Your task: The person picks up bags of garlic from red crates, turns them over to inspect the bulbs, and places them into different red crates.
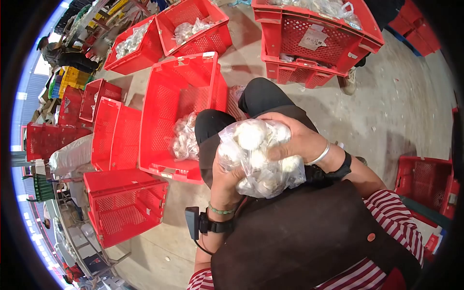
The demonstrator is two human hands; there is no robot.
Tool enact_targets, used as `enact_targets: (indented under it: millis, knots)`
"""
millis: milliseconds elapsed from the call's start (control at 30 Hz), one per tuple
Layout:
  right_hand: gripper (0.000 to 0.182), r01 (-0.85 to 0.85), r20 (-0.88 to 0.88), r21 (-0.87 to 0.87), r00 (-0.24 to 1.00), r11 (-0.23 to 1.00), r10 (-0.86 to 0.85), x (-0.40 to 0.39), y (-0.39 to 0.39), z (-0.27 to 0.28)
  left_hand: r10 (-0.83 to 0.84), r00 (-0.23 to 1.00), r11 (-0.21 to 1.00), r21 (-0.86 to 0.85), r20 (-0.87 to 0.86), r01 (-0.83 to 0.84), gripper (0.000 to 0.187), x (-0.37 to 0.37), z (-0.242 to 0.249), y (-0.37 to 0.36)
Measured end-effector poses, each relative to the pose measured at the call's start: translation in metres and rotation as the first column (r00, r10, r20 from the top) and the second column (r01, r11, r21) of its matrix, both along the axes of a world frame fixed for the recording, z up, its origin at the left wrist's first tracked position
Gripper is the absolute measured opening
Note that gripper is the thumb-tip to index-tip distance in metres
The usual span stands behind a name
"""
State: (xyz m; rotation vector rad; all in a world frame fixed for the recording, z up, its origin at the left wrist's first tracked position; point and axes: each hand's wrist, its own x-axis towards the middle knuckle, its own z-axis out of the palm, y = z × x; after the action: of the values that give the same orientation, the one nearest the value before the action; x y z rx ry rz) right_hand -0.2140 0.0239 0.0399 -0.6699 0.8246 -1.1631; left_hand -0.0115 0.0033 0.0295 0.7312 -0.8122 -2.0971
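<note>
A clear plastic bag of round white pieces [258, 157] is held above my lap, between both hands. My left hand [224, 186] grips its lower left side, with the thumb pressed on the plastic. Around the upper right side of the bag, my right hand [302, 140] has its fingers wrapped, thumb over the front. Just left of my knees stands a large red crate [159, 111] with similar filled bags [186, 137] at its near end.
Red crates [125, 208] stand at the left, and more filled ones [193, 29] are at the top. A stack of red crates [314, 41] holds bags at the upper right. One person [67, 55] is at the far left; another's shoe [347, 82] shows beside the stack.
</note>
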Motion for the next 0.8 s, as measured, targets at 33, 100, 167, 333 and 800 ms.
enact_targets:
  millis: [33, 100, 167, 333, 800]
  knots:
    - [0.059, -0.025, -0.021, -0.066, 1.0, 0.997, 0.024, 0.0, 0.0, 0.001, -0.003, 1.0, 0.999, 0.045, -0.016, 0.003, 0.073, 0.0, 0.002, -0.001]
    - [0.059, -0.007, 0.023, 0.05, 1.0, 0.999, 0.006, -0.002, -0.003, -0.003, 0.016, 0.999, 0.989, 0.147, -0.038, -0.01, 0.078, -0.004, 0.009, -0.003]
    - [0.054, 0.006, 0.09, 0.213, 0.996, 0.977, -0.026, -0.007, -0.007, 0.0, 0.031, 0.979, 0.953, 0.301, -0.204, 0.032, 0.086, -0.002, 0.005, -0.002]
    - [0.048, -0.07, 0.43, 0.234, 0.902, 0.97, -0.038, -0.016, -0.016, -0.016, -0.075, 0.994, 0.997, 0.014, -0.084, 0.077, 0.082, -0.002, -0.023, 0.001]
    - [0.08, 0.151, 0.33, 0.25, 0.915, 0.957, -0.231, -0.012, -0.011, -0.03, 0.087, 0.993, 0.984, 0.165, -0.084, -0.072, 0.073, -0.016, -0.012, -0.008]
